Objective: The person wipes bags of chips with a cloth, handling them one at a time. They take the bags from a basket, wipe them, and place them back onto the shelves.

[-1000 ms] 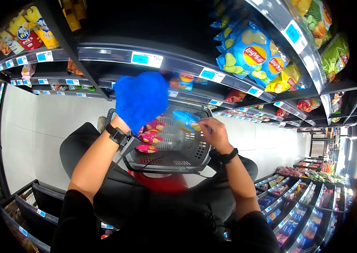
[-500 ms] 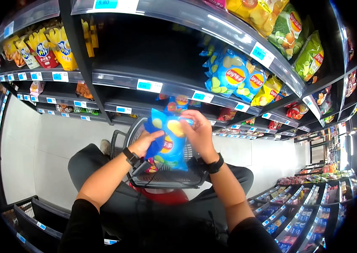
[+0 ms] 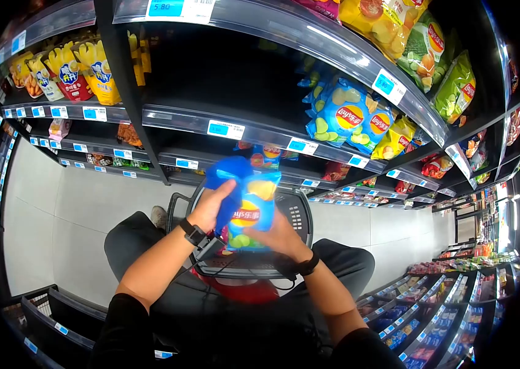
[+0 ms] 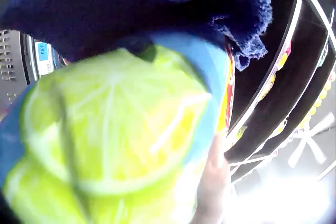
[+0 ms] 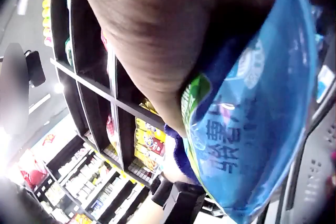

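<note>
Over the basket, my left hand (image 3: 206, 208) holds a blue cloth (image 3: 226, 175) with its thumb laid across it. The cloth lies against a blue Lay's chip bag (image 3: 252, 206) printed with lime slices. My right hand (image 3: 281, 234) grips the bag at its lower right side, fingers across the front. In the left wrist view the bag's lime print (image 4: 115, 124) fills the middle, with the fuzzy cloth (image 4: 157, 3) above it. The right wrist view has the right hand (image 5: 152, 35) on the bag's edge and the blue back (image 5: 247, 129) turned to the camera.
A grey shopping basket (image 3: 300, 215) stands below the hands, between the person's knees. More blue Lay's bags (image 3: 346, 114) sit on the shelf ahead, behind a price rail (image 3: 174, 120). Banana-print snack bags (image 3: 97, 71) stand at the left. Shelves (image 3: 444, 307) also run behind at the right.
The chip bag came up out of the basket to the cloth. My right hand moved from the bag's top edge down to its lower right side. The cloth shifted slightly up.
</note>
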### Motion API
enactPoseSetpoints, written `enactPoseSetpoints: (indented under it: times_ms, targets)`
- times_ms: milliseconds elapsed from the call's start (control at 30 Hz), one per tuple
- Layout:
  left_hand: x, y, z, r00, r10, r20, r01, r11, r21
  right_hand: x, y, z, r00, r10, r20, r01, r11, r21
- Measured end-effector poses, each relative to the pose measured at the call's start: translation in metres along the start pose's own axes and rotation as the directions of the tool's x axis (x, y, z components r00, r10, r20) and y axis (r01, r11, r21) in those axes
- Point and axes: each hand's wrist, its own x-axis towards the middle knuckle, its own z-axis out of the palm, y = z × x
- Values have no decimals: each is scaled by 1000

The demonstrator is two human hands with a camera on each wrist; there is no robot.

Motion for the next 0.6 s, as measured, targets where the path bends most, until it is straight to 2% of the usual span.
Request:
enactPoseSetpoints:
  times_ms: [33,67,200,267,300,367,500,600]
  targets:
    - [-4,9,8,1000,-25,-3,25,999,-29,-1,0,2,999,-37,-11,37,999,10]
    - [-1,5,2,999,-33,13,33,999,30,-1,-1,4,997,-73,-24,74,997,18]
    - [-3,-18,-12,991,-116,65,96,963,253,11,-14,5,974,-53,-221,82,989,126]
    - [-2,-21,-16,974,-206,97,184,962,202,18,-9,-2,954,-42,-297,101,977,186]
    - [-3,-20,-13,967,-230,108,208,961,184,16,-24,-5,948,-25,-316,73,987,141]
    - [-1,-16,-4,977,-186,106,167,972,167,15,-14,-8,963,-44,-265,58,997,47]
    - [3,-12,-3,992,-127,-7,127,990,57,10,-9,-6,983,-108,-145,94,990,-102]
    - [7,-1,-2,991,-131,-31,129,990,-62,8,-19,-5,991,-89,-100,77,990,-116]
